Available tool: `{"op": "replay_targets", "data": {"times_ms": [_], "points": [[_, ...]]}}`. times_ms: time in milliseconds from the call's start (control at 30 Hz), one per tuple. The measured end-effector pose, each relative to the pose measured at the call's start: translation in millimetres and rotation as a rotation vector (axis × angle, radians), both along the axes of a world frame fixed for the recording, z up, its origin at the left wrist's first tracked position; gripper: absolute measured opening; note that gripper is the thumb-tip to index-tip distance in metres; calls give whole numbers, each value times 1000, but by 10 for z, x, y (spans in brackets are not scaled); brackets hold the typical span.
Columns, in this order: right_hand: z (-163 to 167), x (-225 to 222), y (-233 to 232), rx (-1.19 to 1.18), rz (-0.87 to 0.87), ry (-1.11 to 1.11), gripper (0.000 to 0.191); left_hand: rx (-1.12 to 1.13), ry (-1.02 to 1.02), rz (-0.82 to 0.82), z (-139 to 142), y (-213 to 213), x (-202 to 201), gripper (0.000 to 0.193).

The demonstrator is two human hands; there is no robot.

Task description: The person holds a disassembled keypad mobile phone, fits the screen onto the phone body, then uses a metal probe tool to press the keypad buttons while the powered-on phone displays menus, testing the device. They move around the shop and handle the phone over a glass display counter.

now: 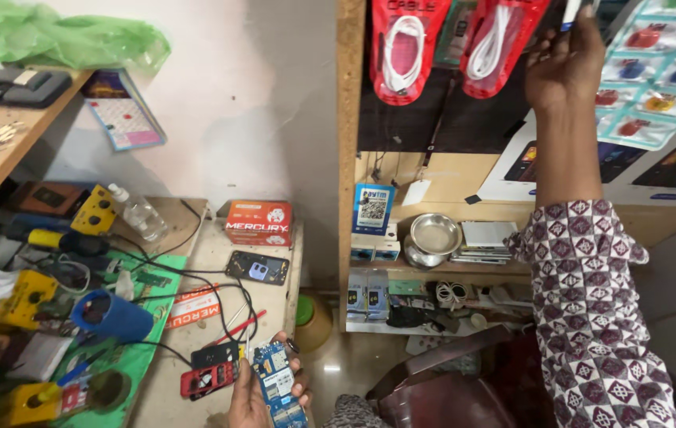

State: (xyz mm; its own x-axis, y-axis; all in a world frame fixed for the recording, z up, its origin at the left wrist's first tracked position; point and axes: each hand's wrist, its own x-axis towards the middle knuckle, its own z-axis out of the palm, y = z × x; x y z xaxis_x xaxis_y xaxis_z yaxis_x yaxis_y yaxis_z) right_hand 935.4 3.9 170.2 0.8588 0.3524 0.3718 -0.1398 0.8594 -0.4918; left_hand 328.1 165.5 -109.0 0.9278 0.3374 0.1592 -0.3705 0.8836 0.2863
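While held, circuit board (278, 384) in left hand (252, 400)

An orange-red box (258, 222) sits at the back of the workbench, a dark phone screen (257, 267) just before it. 2 red cable packets (457, 47) hang above the shelf, where a blue-and-white code sign (373, 209) stands upright.

The top edge cuts off the small item (572, 12) the raised hand (564, 67) holds.
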Motion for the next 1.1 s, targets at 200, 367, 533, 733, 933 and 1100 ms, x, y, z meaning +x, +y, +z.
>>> {"op": "replay_targets", "data": {"times_ms": [200, 367, 533, 733, 933, 1100], "points": [[-241, 8, -69, -184, 2, 8, 27, 38, 156, -30, 36, 7, 277, 71], [-337, 18, 58, -80, 81, 125, 41, 30, 142, -106, 33, -66, 480, 72], [-378, 134, 87, 44, 68, 154, 46, 23, 185, -106, 11, -95, 528, 71], [-448, -72, 58, 94, -80, -98, 46, 19, 173, -103, 9, -8, 586, 72], [-283, -244, -34, 257, 53, -83, 32, 18, 225, -138, 47, -46, 670, 73], [-273, -226, -32, 277, -15, -52, 29, 57, 196, -132, 115, -113, 723, 71]]}}
